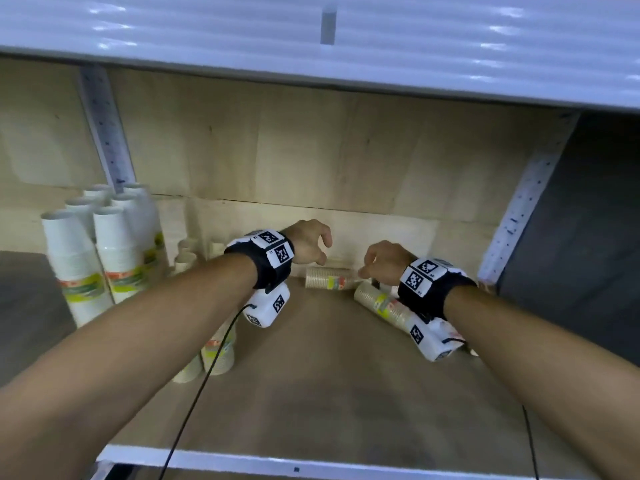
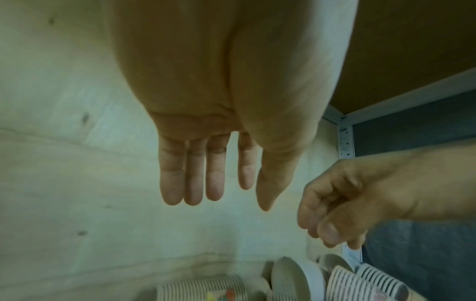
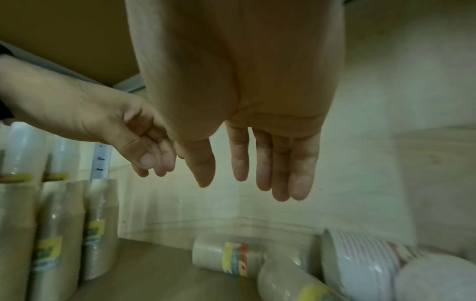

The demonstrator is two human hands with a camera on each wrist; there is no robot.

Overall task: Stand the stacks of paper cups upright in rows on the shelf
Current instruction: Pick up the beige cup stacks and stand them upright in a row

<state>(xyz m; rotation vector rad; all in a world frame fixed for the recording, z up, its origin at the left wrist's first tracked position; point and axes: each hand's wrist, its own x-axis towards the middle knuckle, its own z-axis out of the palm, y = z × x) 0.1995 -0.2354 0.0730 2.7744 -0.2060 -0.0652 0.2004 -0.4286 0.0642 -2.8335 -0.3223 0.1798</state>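
Observation:
Both my hands hover empty over the back of the wooden shelf (image 1: 329, 393). My left hand (image 1: 313, 247) hangs with loose fingers above a wrapped beige cup stack (image 1: 329, 278) lying on its side by the back wall. My right hand (image 1: 372, 263) is just right of it, over a second lying stack (image 1: 379, 301) that runs under my right wrist. In the left wrist view the left hand (image 2: 229, 195) holds nothing. In the right wrist view the right hand (image 3: 239, 179) is likewise bare above the lying stacks (image 3: 226, 258). Beige stacks (image 1: 218, 355) stand upright under my left forearm.
Tall white cup stacks (image 1: 110, 258) stand in rows at the left end. More white stacks (image 3: 360, 264) lie in the right corner. An upper shelf (image 1: 311, 46) hangs close overhead. Metal uprights (image 1: 526, 209) flank the bay, and a white front rail (image 1: 277, 462) edges the shelf.

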